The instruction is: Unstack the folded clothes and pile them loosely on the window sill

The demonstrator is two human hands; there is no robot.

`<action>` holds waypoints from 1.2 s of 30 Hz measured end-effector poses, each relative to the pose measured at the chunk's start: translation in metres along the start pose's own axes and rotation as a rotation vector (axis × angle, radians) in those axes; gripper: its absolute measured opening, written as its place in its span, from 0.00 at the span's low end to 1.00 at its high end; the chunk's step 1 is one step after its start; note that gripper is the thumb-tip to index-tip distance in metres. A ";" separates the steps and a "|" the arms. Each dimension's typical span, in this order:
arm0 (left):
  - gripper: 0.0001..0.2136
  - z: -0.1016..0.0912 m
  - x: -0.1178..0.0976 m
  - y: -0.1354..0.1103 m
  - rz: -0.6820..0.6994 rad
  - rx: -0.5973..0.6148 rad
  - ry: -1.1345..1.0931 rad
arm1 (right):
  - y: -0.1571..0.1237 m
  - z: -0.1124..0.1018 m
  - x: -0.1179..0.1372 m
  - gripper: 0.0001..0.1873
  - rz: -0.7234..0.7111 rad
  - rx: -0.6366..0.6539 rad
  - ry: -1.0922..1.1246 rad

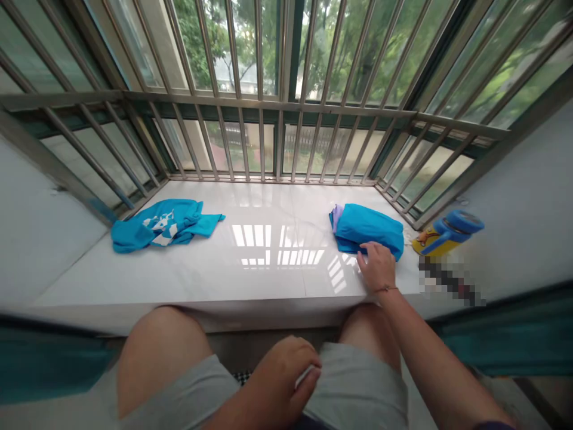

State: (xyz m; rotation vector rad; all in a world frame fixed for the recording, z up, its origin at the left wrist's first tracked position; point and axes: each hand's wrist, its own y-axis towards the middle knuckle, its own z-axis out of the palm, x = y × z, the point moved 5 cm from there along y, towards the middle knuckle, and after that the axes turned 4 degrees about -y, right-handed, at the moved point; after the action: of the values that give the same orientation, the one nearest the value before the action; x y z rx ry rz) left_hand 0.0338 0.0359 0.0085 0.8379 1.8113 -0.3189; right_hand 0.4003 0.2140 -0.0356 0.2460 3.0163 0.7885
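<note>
Folded blue cloth on the ledge's right half could be slid or unfolded if pushed, the surface being slick; its near edge is touched by the right hand, fingers part-spread, nothing visibly gripped. The cylindrical blue-yellow bottle, ledge's right end, could be tipped if bumped. Ledge: glossy, white, marble-like. White-printed blue garment, soft, crumpled, ledge's left. Left hand, before ledge, loosely curled; contents can't be told.

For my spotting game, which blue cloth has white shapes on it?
The crumpled blue cloth on the left; the blue bundle by the right hand shows plain blue and some purple.
</note>
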 end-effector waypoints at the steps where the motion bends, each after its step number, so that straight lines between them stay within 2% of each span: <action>1: 0.09 0.007 0.016 -0.002 -0.001 0.007 0.067 | 0.011 -0.002 0.006 0.24 -0.005 -0.027 -0.044; 4: 0.07 0.012 0.055 -0.011 -0.034 -0.010 0.147 | 0.047 0.003 0.020 0.33 -0.014 0.051 -0.151; 7: 0.08 -0.008 0.075 -0.015 -0.092 -0.105 0.157 | 0.077 0.008 0.021 0.28 -0.022 0.181 -0.135; 9: 0.09 -0.024 0.082 -0.012 -0.131 -0.146 0.150 | 0.090 0.004 0.016 0.24 0.008 0.220 -0.089; 12: 0.11 -0.038 0.088 -0.001 -0.193 -0.154 0.116 | 0.097 -0.018 0.014 0.23 0.116 0.211 -0.070; 15: 0.13 -0.035 0.089 0.018 -0.234 -0.159 0.022 | 0.077 -0.060 0.040 0.21 0.223 0.087 0.083; 17: 0.14 -0.028 0.084 0.035 -0.229 -0.205 -0.071 | 0.048 -0.094 0.078 0.20 0.171 0.016 0.336; 18: 0.21 -0.025 0.079 0.044 -0.214 -0.237 -0.118 | 0.031 -0.111 0.101 0.21 0.124 0.009 0.479; 20: 0.39 -0.022 0.068 0.064 -0.163 -0.306 -0.194 | -0.004 -0.139 0.147 0.23 0.029 0.079 0.755; 21: 0.43 -0.024 0.061 0.074 -0.134 -0.342 -0.218 | -0.019 -0.151 0.168 0.24 -0.019 0.138 0.876; 23: 0.38 -0.037 0.048 0.086 -0.095 -0.431 -0.222 | -0.038 -0.170 0.194 0.24 -0.054 0.212 1.029; 25: 0.20 -0.060 0.035 0.091 -0.077 -0.493 -0.185 | -0.040 -0.182 0.199 0.26 -0.016 0.215 1.101; 27: 0.04 -0.084 0.023 0.089 -0.074 -0.448 -0.147 | -0.028 -0.188 0.191 0.28 0.047 0.211 1.140; 29: 0.09 -0.108 0.010 0.084 -0.084 -0.327 -0.136 | -0.013 -0.189 0.185 0.29 0.055 0.280 1.181; 33: 0.13 -0.152 -0.023 0.075 -0.091 -0.156 -0.081 | 0.012 -0.191 0.188 0.29 -0.062 0.494 1.221; 36: 0.17 -0.176 -0.049 0.080 -0.047 -0.090 -0.018 | 0.028 -0.192 0.191 0.27 -0.011 0.517 1.293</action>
State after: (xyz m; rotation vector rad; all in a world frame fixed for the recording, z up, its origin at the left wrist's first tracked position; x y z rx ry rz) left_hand -0.0289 0.1756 0.1364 0.7290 1.8169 -0.2723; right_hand 0.2055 0.1740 0.1507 -0.5031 4.3651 0.0580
